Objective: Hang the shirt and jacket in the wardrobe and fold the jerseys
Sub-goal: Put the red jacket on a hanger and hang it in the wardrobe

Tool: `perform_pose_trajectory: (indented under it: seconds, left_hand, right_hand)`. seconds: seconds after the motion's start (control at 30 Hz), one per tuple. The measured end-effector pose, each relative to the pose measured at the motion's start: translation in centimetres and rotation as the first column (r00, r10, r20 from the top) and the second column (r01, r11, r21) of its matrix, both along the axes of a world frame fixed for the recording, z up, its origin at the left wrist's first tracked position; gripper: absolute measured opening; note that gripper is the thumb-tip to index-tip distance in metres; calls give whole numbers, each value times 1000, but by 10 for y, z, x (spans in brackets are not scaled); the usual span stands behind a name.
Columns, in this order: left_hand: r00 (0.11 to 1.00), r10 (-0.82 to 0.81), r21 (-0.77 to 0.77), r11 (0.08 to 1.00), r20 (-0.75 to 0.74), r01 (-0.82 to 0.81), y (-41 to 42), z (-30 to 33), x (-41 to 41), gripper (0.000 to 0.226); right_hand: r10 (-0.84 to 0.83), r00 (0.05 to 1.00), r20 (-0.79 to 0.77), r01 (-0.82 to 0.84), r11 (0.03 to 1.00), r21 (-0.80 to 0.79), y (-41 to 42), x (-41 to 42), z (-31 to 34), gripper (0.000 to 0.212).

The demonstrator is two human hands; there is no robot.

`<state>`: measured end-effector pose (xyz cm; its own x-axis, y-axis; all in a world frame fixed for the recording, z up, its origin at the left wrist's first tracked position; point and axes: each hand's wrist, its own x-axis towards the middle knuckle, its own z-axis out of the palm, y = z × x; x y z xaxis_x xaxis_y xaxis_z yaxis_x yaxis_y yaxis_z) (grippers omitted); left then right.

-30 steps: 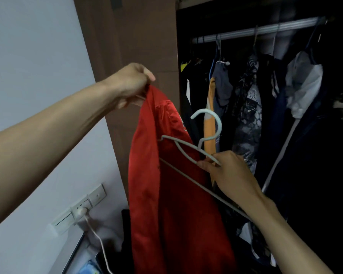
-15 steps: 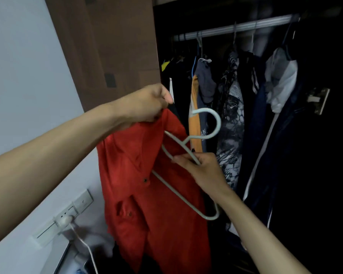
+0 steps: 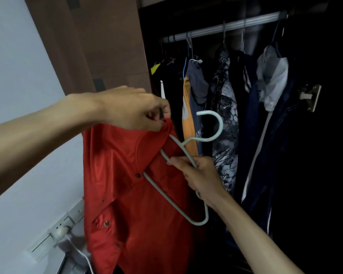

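Under the left hand [image 3: 135, 109], which pinches the collar, the red shirt [image 3: 131, 194] hangs and hides one arm of the pale hanger [image 3: 186, 151]. The right hand [image 3: 200, 175], just below, grips that hanger. Beyond both hands, the wardrobe rail [image 3: 226, 26] carries dark clothes, their details hard to make out.

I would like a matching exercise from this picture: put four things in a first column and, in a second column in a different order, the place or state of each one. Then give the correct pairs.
Column one:
1. red shirt
2. pale hanger
3. clothes rail
4. white plug

Column two:
A. sits in the wall socket at lower left
B. pinched at its top by the left hand
C. runs across the top of the wardrobe, with clothes hanging from it
D. gripped by the right hand, hook pointing up

Pairs: 1-B, 2-D, 3-C, 4-A
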<state>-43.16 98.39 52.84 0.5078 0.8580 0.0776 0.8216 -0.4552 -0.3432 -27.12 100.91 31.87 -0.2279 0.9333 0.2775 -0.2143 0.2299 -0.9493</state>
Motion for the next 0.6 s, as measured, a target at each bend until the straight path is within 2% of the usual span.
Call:
perform_pose_trajectory:
  seconds: [0.1,0.17,0.3,0.37,0.43,0.5,0.53,0.6]
  left_hand:
    - [996,38,6,999,-85,-38,5,1,-7,52]
    - [996,31,-8,999,-87,-32,6,-3,-12,62]
    - [996,-27,-48,998,87,31,12,-10,-26,35]
    - [982,-68,-48,996,176,77,13,-9,-32,34]
    - [954,-95,-68,991,285,119,11,-3,-37,36]
    - [915,-93,-112,983,393,148,8,8,-43,31]
    - [893,-94,-138,976,440,170,5,14,-44,30]
    - [859,-80,-215,953,505,215,0,23,-39,28]
  right_hand:
    - [15,1000,14,-16,1000,21,-1,6,11,26]
    - [23,999,33,-24,999,22,1,12,16,21]
    - [89,976,196,-102,993,55,10,17,22,23]
    - [120,964,237,-133,990,41,20,25,30,28]
    - [174,976,131,-175,985,-8,35,41,32,45]
    - [213,968,-136,-231,964,-130,59,54,15,62]
    - [202,945,-257,-256,946,-198,64,55,4,63]
    - [216,929,-299,-294,924,-245,70,33,-19,52]
